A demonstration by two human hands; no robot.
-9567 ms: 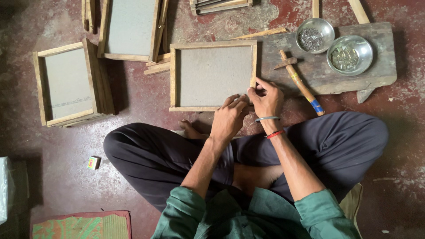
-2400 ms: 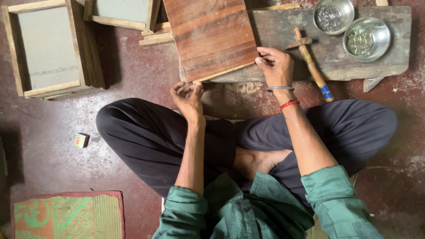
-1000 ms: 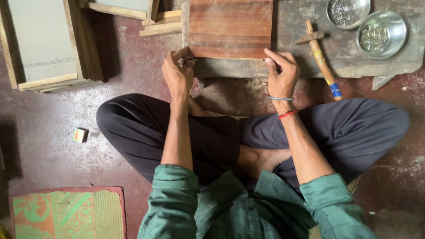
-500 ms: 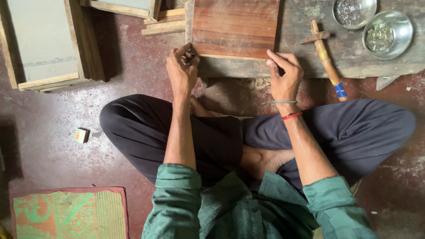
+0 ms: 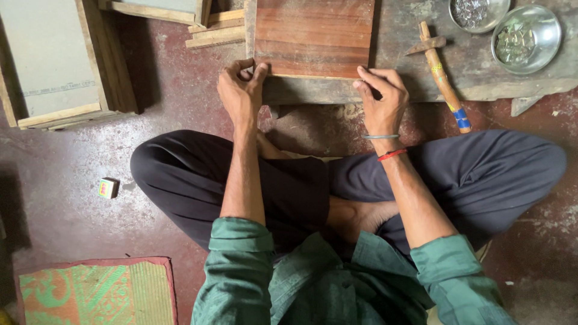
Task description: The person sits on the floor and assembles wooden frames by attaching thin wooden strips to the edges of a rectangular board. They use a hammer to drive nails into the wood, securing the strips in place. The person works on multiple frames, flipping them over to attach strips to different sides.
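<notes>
Head view: a person sits cross-legged on a red floor (image 5: 78, 229).
Left hand (image 5: 239, 90): fingers curled, pinching the near left corner of the reddish wooden panel (image 5: 314, 36).
Right hand (image 5: 380, 99): fingers bent, pressing on the panel's near right corner; whether they grip anything I cannot tell.
Panel: lies flat on a grey stone slab (image 5: 415, 54), just ahead of the knees.
Hammer (image 5: 442, 75): on the slab, right of the panel.
Steel bowls (image 5: 525, 39): two, at the slab's far right.
Wooden frame (image 5: 57, 60): on the floor, far left.
Small box (image 5: 108, 188): beside the left knee.
Woven mat (image 5: 96, 292): near left corner.
</notes>
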